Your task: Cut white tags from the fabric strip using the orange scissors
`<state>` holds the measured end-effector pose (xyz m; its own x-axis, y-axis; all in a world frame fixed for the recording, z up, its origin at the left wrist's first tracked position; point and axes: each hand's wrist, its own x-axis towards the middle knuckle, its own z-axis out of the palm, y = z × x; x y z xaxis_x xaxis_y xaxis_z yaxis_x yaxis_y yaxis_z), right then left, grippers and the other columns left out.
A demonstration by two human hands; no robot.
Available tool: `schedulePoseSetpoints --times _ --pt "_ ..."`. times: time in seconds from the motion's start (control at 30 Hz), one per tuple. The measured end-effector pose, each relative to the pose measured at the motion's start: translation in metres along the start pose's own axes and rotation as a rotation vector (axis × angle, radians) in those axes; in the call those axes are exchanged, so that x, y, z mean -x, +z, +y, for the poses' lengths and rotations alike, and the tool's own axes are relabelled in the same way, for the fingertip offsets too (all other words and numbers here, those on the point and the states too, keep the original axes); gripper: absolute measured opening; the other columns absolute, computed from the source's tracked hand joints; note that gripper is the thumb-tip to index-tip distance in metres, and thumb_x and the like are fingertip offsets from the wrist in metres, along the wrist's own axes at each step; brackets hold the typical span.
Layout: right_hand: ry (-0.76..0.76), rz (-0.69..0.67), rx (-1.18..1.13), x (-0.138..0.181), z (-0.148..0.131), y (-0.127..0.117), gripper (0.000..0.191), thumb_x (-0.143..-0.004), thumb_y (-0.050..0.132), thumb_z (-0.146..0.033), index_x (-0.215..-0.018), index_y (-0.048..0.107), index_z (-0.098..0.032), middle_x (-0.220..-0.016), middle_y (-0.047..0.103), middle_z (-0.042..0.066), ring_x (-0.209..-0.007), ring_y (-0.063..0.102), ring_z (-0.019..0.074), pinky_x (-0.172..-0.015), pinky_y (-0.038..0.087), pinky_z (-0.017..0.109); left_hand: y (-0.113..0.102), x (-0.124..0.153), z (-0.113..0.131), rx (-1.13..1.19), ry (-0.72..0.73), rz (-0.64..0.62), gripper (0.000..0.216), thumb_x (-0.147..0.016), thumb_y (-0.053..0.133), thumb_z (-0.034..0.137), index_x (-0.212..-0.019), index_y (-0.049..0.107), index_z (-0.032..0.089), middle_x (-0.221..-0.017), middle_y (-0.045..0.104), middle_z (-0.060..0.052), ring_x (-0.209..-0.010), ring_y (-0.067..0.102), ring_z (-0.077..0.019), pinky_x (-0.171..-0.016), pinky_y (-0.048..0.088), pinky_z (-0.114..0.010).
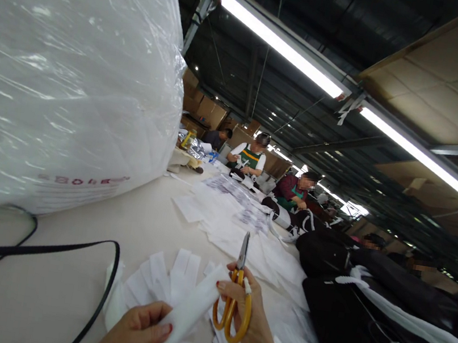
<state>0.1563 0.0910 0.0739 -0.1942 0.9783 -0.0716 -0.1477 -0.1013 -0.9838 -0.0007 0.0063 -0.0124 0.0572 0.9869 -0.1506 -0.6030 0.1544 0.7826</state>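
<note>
My left hand [136, 332] grips a white fabric strip [189, 312] at the bottom of the head view, thumb on top. My right hand [248, 312] holds yellow-handled scissors [235, 293] with the blades closed and pointing up and away. The thumb of that hand also touches the upper end of the strip. Several cut white strips [167, 282] lie fanned on the table just beyond my hands.
A big clear plastic bag of white material [71, 73] fills the left. A black strap [71, 251] loops over the cream table [64, 296]. Black garments [367, 307] pile at right. White sheets [230, 217] cover mid-table. People [250, 157] work at the far end.
</note>
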Motion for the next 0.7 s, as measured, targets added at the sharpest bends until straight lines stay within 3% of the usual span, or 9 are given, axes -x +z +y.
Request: schedulePoseSetpoints --times 0.3,0.53,0.63,0.7 --pt "0.015 -0.013 0.065 -0.001 0.004 0.002 0.043 -0.047 0.075 -0.017 -0.083 0.052 -0.019 -0.053 0.048 -0.010 -0.047 0.047 0.0076 -0.047 0.035 0.019 -0.002 -0.004 -0.004 0.003 -0.034 0.095 0.021 -0.043 0.078 0.025 -0.054 0.065 0.012 -0.045 0.057 0.003 -0.045 0.044 -0.0087 -0.048 0.029 -0.020" --pt "0.017 -0.058 0.241 0.012 -0.014 -0.005 0.046 -0.057 0.076 -0.043 -0.087 0.051 -0.020 -0.065 0.052 -0.005 -0.057 0.049 0.0110 -0.054 0.036 0.023 0.000 0.003 -0.001 0.049 -0.062 0.166 0.012 -0.048 0.070 0.021 -0.055 0.064 0.014 -0.043 0.058 0.002 -0.042 0.045 -0.0104 -0.043 0.030 -0.020" --pt "-0.066 -0.089 0.576 0.029 -0.031 -0.017 0.040 -0.064 0.068 -0.049 -0.085 0.051 -0.020 -0.062 0.047 -0.006 -0.055 0.043 0.0110 -0.052 0.032 0.023 0.001 0.004 0.002 0.097 -0.061 0.186 0.014 -0.049 0.071 0.023 -0.056 0.063 0.014 -0.045 0.060 0.001 -0.041 0.047 -0.0111 -0.042 0.032 -0.021" --pt "-0.133 -0.208 0.901 0.041 -0.034 -0.028 0.036 -0.065 0.064 -0.049 -0.084 0.051 -0.021 -0.061 0.044 -0.007 -0.055 0.040 0.0112 -0.052 0.030 0.023 0.002 0.005 0.005 0.123 -0.054 0.200 0.014 -0.048 0.072 0.022 -0.056 0.063 0.014 -0.045 0.061 0.001 -0.041 0.048 -0.0109 -0.043 0.033 -0.020"
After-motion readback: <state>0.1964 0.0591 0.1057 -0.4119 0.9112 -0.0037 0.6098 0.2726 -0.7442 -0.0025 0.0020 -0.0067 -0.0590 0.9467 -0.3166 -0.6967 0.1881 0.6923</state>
